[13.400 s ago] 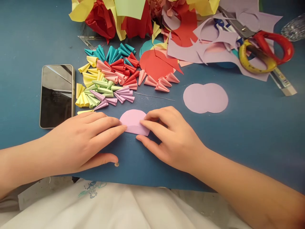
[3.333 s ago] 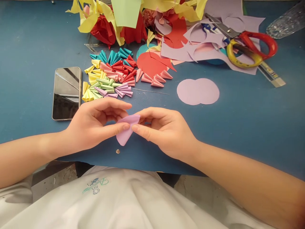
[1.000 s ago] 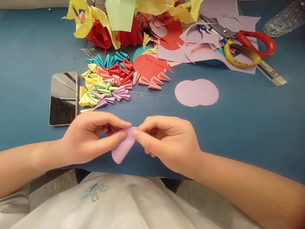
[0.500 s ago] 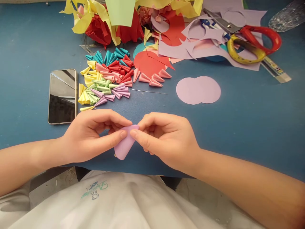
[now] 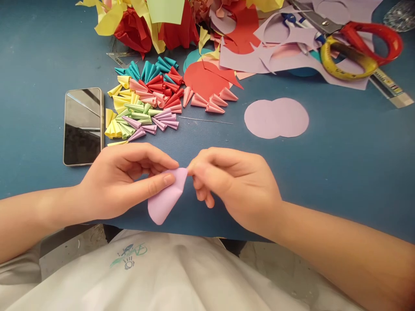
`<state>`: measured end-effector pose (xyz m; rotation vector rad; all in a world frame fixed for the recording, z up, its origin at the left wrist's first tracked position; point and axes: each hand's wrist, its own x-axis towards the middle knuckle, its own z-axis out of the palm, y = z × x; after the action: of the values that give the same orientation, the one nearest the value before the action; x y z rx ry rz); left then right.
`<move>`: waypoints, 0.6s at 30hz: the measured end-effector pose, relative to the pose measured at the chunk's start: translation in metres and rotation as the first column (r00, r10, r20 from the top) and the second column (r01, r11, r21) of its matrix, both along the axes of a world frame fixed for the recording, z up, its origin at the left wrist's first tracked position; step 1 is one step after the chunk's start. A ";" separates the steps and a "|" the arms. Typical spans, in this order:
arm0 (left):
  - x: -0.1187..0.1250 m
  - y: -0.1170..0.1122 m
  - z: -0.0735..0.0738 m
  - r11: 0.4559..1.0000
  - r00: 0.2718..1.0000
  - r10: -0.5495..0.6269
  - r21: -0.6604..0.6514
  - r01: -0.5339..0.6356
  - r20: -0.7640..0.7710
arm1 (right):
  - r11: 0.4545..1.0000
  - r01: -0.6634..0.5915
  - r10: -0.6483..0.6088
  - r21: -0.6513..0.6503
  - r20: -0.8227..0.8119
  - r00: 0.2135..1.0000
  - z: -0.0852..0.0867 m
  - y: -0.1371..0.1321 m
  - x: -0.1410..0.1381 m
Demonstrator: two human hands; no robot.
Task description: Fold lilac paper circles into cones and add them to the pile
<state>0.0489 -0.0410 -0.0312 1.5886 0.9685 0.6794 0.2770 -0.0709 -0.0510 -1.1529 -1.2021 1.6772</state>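
A lilac piece of paper (image 5: 165,201), curled toward a cone, hangs between my hands near the table's front edge. My left hand (image 5: 119,183) pinches it, thumb on the near face and fingers behind. At its upper right corner, the thumb and forefinger of my right hand (image 5: 233,183) are pressed together on the paper's tip. Beyond my left hand lie several small rolled paper cones (image 5: 142,103) in yellow, green, lilac, pink, red and teal. Two overlapping lilac paper circles (image 5: 276,118) lie flat beyond my right hand.
A phone (image 5: 83,127) lies at the left. A thin wire or needle (image 5: 205,120) rests right of the cones. Scissors (image 5: 353,41) with red and yellow handles lie on lilac scraps (image 5: 243,58). Crumpled red paper (image 5: 132,32) is at the back.
The lilac paper has loosened into a wider curl and shifted slightly left. My right hand has drawn a little to the right, its thumb now at the paper's tip.
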 end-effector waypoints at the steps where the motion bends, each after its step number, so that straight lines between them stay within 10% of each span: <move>1: 0.000 0.000 -0.001 1.000 1.000 -0.001 0.012 0.001 -0.010 | 1.000 -0.010 0.010 0.017 0.010 1.000 0.000 0.000 -0.001; 18: -0.002 0.005 -0.005 0.973 0.990 -0.068 0.209 0.093 -0.125 | 0.993 -0.017 -0.005 0.119 0.185 0.983 0.002 0.005 0.000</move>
<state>0.0473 -0.0360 -0.0361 1.8659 0.9344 0.6574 0.2774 -0.0664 -0.0486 -1.2523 -1.4033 1.5051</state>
